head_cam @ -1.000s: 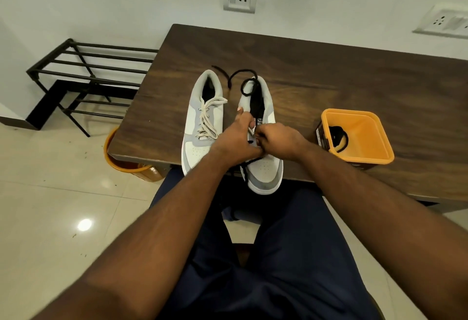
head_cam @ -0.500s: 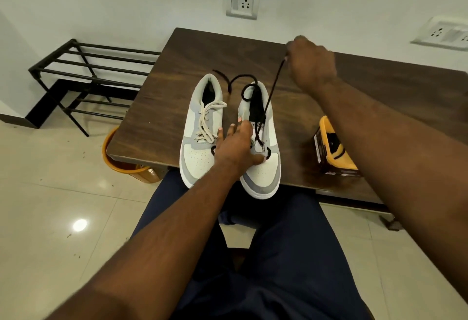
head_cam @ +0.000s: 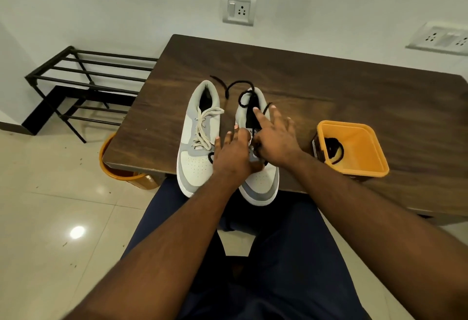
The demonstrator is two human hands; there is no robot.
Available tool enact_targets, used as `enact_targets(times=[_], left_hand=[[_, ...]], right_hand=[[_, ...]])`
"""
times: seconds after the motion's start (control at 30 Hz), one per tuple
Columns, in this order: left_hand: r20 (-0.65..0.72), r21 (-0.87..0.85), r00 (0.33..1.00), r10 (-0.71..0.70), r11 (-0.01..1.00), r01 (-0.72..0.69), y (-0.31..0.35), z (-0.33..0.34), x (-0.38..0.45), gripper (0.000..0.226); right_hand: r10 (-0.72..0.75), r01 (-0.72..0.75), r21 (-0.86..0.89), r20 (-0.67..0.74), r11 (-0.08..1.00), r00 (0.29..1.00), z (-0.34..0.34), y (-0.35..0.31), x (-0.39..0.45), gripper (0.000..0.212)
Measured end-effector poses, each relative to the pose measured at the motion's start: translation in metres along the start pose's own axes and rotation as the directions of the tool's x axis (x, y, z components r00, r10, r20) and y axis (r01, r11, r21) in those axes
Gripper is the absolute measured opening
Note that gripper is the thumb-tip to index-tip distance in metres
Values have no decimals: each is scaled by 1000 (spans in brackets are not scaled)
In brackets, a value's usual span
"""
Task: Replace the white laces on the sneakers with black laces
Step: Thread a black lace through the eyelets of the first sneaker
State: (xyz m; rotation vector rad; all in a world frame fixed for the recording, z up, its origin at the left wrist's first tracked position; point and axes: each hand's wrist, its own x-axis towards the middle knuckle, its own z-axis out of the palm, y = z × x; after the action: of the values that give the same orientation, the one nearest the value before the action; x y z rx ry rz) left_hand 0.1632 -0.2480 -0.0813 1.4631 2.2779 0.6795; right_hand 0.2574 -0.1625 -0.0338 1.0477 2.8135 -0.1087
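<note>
Orange tub (head_cam: 354, 147) right of sneakers (head_cam: 197, 137) | hands (head_cam: 233, 157) cover eyelets

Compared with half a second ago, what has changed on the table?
The right hand came back down from its raised pull of the black lace and now lies with fingers spread on the right sneaker. The left hand stays on that shoe. The left sneaker keeps its white lace; the yellow tub has not moved.

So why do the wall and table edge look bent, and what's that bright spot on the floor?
Head view: the wide-angle lens bows the table edge and wall lines; the bright spot is glare from a light off glossy floor tiles; the hands cast soft shadows over the right sneaker.
</note>
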Motion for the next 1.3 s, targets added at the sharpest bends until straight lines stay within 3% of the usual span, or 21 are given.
enact_targets(times=[0.1, 0.17, 0.23, 0.33, 0.4, 0.5, 0.63, 0.7, 0.77, 0.83, 1.0, 1.13, 1.3], left_hand=[[9, 6, 1000, -6, 1000, 6, 1, -1, -1, 66], [3, 22, 1000, -27, 999, 27, 3, 0, -3, 62], [4, 37, 999, -46, 998, 46, 7, 1, -5, 61], [-2, 78, 999, -38, 996, 38, 9, 1, -6, 61], [-14, 79, 999, -35, 996, 36, 7, 1, -6, 62], [-6, 48, 999, -34, 998, 34, 5, 2, -7, 61], [-80, -292, 995, -63, 956, 37, 12, 12, -12, 79], [-152, -408, 982, -113, 912, 41, 18, 22, -14, 100], [-195, -460, 967, -162, 886, 56, 22, 30, -16, 120], [-232, -452, 958, -170, 890, 49, 22, 39, -17, 130], [-324, -480, 936, -139, 876, -36, 19, 50, -22, 130], [-327, -498, 936, -130, 866, -53, 17, 53, -25, 129], [-256, -597, 950, -177, 802, -12, 13, 53, -20, 129]], right_hand=[[-150, 139, -193, -45, 971, 988, -24, 7, 10, 18], [-168, 137, -260, -102, 956, 981, -54, 17, 25, 8], [-128, 60, -287, -223, 956, 966, -87, 34, 42, 11], [-27, -98, -239, -473, 966, 880, -144, 67, 70, 31], [64, -190, -198, -513, 962, 856, -176, 81, 85, 28], [107, -200, -183, -422, 963, 900, -178, 77, 94, 34], [99, -90, 41, -444, 995, 890, -107, 53, 64, 65], [137, -10, 274, -449, 962, 883, -71, 43, 44, 53], [39, 80, 324, -344, 943, 938, -43, 36, 26, 33], [-98, 142, 237, -188, 961, 977, -24, 32, 15, 24], [-137, 138, -12, 65, 990, 988, -5, 20, 9, 26], [-213, 217, -43, 72, 975, 974, -3, 19, 16, 26], [-408, 407, -362, 77, 839, 910, -33, 16, 26, 10]])
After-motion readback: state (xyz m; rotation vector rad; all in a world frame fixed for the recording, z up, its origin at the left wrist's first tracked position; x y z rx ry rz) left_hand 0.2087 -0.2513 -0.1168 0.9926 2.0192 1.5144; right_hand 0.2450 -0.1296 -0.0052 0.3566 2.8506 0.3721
